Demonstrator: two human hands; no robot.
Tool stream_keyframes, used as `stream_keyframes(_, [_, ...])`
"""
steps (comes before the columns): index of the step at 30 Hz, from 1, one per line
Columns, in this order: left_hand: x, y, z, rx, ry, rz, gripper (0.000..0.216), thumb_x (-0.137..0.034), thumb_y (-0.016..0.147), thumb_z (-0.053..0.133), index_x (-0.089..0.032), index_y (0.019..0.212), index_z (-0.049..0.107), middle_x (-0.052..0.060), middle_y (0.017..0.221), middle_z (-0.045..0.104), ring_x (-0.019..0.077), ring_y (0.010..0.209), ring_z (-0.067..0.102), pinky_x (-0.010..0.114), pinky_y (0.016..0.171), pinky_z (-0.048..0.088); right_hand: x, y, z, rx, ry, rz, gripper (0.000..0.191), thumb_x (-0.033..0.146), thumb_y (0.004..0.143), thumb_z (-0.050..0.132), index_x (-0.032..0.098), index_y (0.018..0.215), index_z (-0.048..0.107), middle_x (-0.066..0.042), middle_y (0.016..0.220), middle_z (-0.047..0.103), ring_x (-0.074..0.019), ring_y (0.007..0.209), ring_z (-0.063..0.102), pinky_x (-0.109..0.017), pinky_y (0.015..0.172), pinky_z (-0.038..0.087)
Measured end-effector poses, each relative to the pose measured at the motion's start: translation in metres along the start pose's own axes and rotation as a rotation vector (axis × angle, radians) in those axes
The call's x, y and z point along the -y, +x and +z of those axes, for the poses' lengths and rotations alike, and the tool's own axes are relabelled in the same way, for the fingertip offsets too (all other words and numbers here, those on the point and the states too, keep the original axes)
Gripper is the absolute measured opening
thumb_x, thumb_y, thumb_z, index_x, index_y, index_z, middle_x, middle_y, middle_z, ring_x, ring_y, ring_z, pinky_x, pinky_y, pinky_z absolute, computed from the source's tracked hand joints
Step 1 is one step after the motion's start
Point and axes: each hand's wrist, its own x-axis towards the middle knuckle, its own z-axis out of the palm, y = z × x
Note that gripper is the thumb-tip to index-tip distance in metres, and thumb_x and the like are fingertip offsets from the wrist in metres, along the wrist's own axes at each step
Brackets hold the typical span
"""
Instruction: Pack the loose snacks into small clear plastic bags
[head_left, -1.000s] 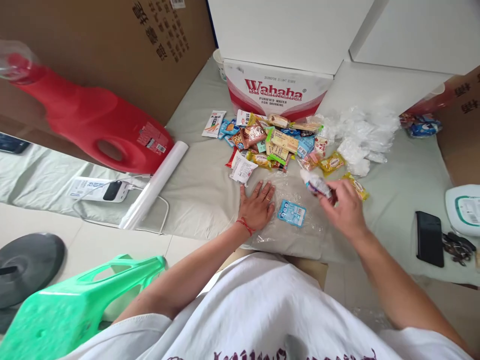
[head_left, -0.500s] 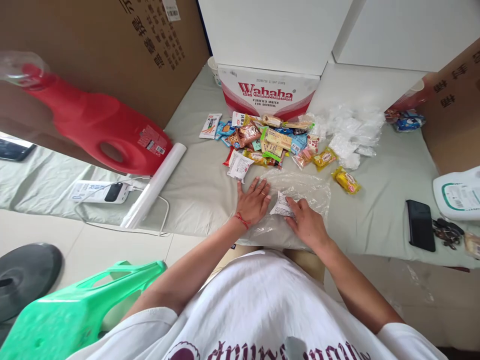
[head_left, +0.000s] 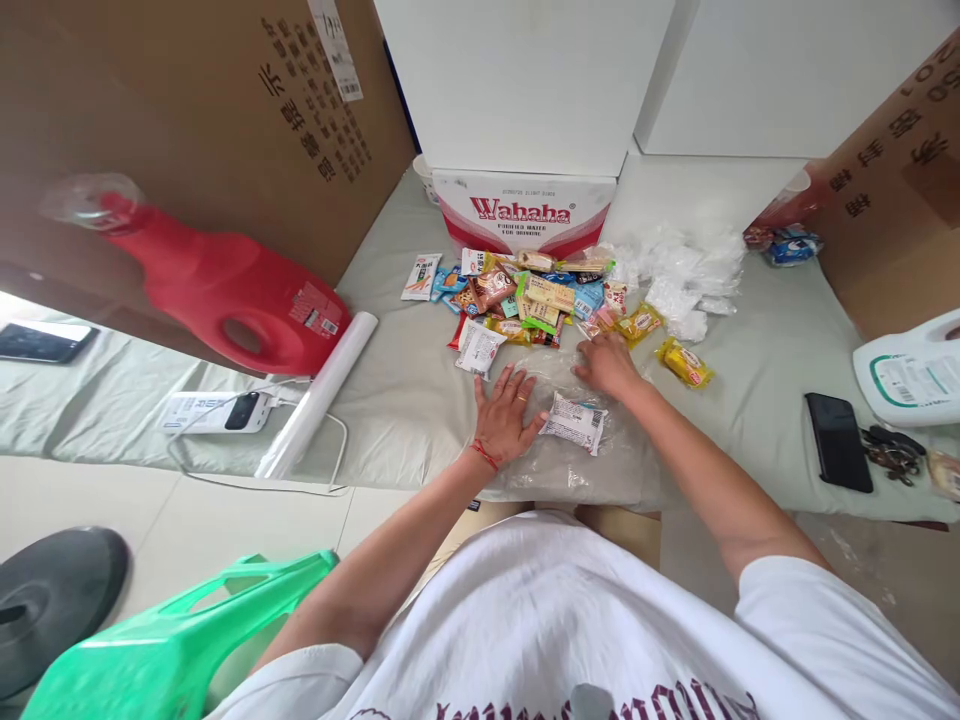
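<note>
My left hand [head_left: 505, 415] lies flat with fingers spread on the left edge of a clear plastic bag [head_left: 581, 455] spread on the grey cloth. A white snack packet [head_left: 576, 422] rests on the bag just right of that hand. My right hand [head_left: 606, 364] reaches forward past the bag to the near edge of a pile of small snack packets [head_left: 536, 296]; its fingers are curled at the pile, and I cannot make out whether they hold anything. A yellow packet [head_left: 683, 362] lies alone to the right of that hand.
A Wahaha carton [head_left: 523, 212] stands behind the pile, crumpled clear bags [head_left: 686, 270] to its right. A red jug [head_left: 217, 290], a plastic roll [head_left: 319, 393] and a power strip [head_left: 217, 411] lie left. A black phone [head_left: 838, 441], keys and a white jug [head_left: 911, 368] lie right. A green stool [head_left: 165, 640] stands below left.
My right hand set the white packet down on the clear bag, let it go and moved forward to the snack pile. My left hand stayed flat on the bag.
</note>
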Motion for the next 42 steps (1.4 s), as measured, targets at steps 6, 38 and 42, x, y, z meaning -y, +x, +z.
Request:
stream_keyframes(6, [-0.002,0.000,0.002,-0.036,0.012,-0.004,0.076,-0.069,0.096,0.046,-0.020,0.154,0.046,0.016,0.162,0.045,0.0346,0.159,0.024,0.064,0.128,-0.005,0.008,-0.005,-0.014,0.028,0.034,-0.132,0.014,0.025,0.095,0.062,0.018,0.099,0.073,-0.012,0.106,0.068,-0.0243,0.100,0.059,-0.031,0.081,0.041])
stream_keyframes(38, [-0.013,0.023,-0.044,0.376,-0.005,0.483,0.041,-0.032,0.105,0.045,-0.030,0.142,0.062,0.006,0.092,0.071,0.0224,0.090,0.061,0.037,0.077,0.033,0.019,-0.133,0.029,0.083,0.444,-0.286,0.028,0.035,0.106,0.048,0.023,0.098,0.072,-0.006,0.091,0.064,-0.0224,0.086,0.058,-0.034,0.074,0.046])
stream_keyframes(42, [-0.020,0.011,-0.041,0.173,0.068,0.525,0.035,-0.040,0.106,0.047,-0.029,0.130,0.070,0.008,0.097,0.073,0.0243,0.098,0.060,0.041,0.084,0.035,0.009,-0.145,0.036,-0.030,0.414,-0.460,0.033,0.013,0.099,0.048,0.024,0.110,0.077,-0.008,0.104,0.062,-0.0235,0.096,0.053,-0.037,0.083,0.050])
